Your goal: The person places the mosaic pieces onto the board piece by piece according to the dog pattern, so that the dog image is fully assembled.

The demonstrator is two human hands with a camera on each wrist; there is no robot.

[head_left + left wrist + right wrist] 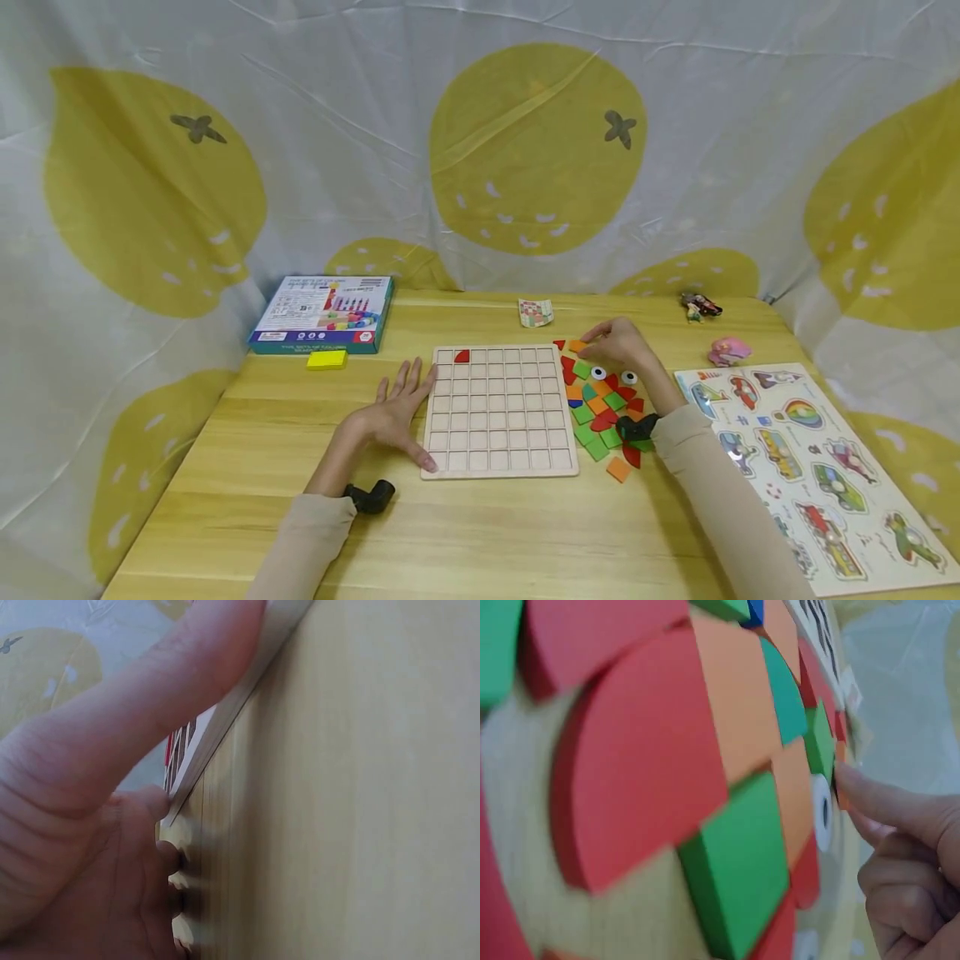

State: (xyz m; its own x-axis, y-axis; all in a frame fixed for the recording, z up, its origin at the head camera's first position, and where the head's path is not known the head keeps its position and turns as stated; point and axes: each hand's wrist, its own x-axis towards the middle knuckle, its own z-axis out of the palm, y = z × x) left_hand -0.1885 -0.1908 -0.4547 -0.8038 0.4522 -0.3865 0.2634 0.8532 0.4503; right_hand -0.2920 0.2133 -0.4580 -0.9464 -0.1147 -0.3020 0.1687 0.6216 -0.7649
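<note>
A square wooden grid board (498, 411) lies on the table, with one red quarter-circle tile (462, 357) in a cell of its top row. My left hand (397, 412) is spread at the board's left side, its thumb on the near left corner; in the left wrist view the thumb (187, 675) crosses the board's edge. To the right of the board, my right hand (618, 343) pinches an orange square tile (843, 776) between thumb and forefinger at the far end of a loose tile pile. Green square tiles (597, 447), red pieces and white eye discs (597, 373) lie beneath and around it.
A boxed toy set (322, 312) stands at the back left, with a yellow block (327, 360) before it. A small patterned card (536, 313) lies behind the board. At right are a picture puzzle board (810, 467), a pink toy (729, 352) and a small dark toy (701, 307).
</note>
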